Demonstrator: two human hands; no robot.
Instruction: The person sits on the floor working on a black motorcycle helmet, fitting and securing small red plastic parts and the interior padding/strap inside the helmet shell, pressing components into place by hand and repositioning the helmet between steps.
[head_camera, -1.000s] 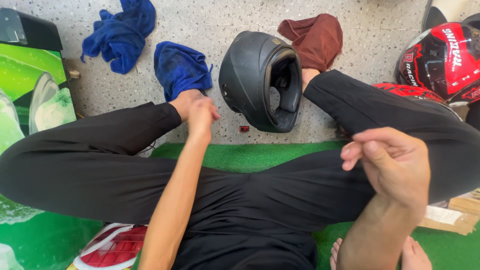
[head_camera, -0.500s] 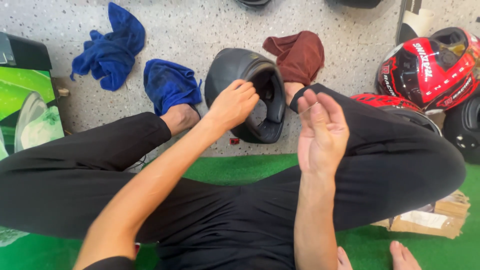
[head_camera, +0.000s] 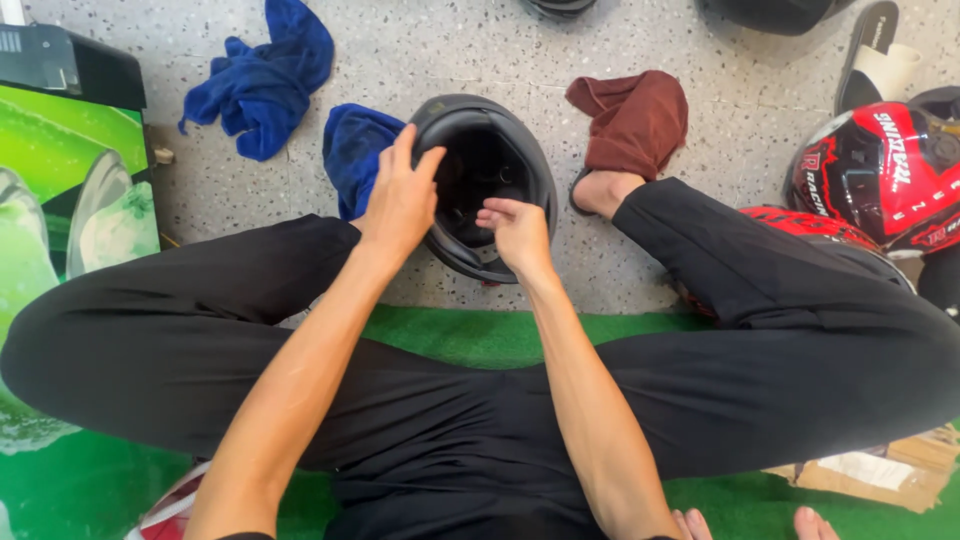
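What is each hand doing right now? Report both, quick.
Left hand: grip closed over the rim of the black helmet.
Right hand: fingers curled at the helmet's lower rim, reaching inside; a firm grip cannot be told.

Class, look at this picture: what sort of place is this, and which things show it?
Probably a helmet cleaning or repair spot, worked on the floor: a black helmet under both hands, a red helmet waiting alongside, and blue cloths on the speckled floor.

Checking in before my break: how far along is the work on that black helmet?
Early. The black helmet lies on the floor, opening up. The left hand grips its rim; the right hand reaches inside. The blue cloths lie untouched, and the red helmet waits aside.
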